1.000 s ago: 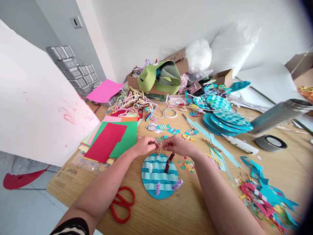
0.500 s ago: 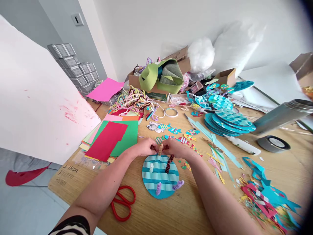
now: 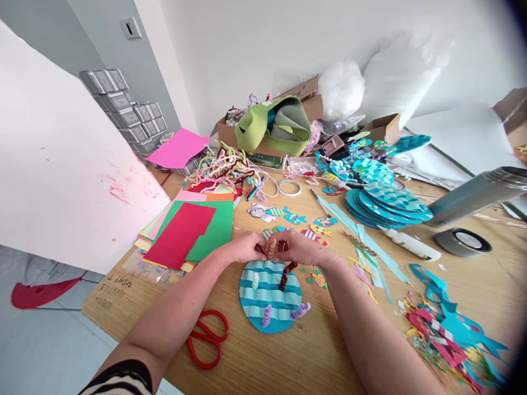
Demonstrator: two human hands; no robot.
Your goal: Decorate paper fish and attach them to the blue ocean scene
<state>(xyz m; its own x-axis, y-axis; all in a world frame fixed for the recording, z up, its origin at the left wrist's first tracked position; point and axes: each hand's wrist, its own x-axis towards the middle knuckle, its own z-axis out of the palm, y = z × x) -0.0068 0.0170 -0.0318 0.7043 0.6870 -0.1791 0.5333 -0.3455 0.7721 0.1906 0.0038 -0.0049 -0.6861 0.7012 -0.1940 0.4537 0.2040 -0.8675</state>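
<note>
1. The table [image 3: 313,356] before you carries the striped blue disc [image 3: 269,298], lying flat.
2. Your left hand [image 3: 246,247] is at the disc's far edge, fingers bent in by the tan coil; I cannot tell whether they grip it.
3. Your right hand [image 3: 302,248] faces it there, fingers curled beside that coil, grip equally unclear.
4. Red scissors [image 3: 214,339] lie left of the disc.
5. The brown coil [image 3: 284,278] stands on the disc's right half.
6. The tan coil [image 3: 272,249] stands at the disc's far edge.
</note>
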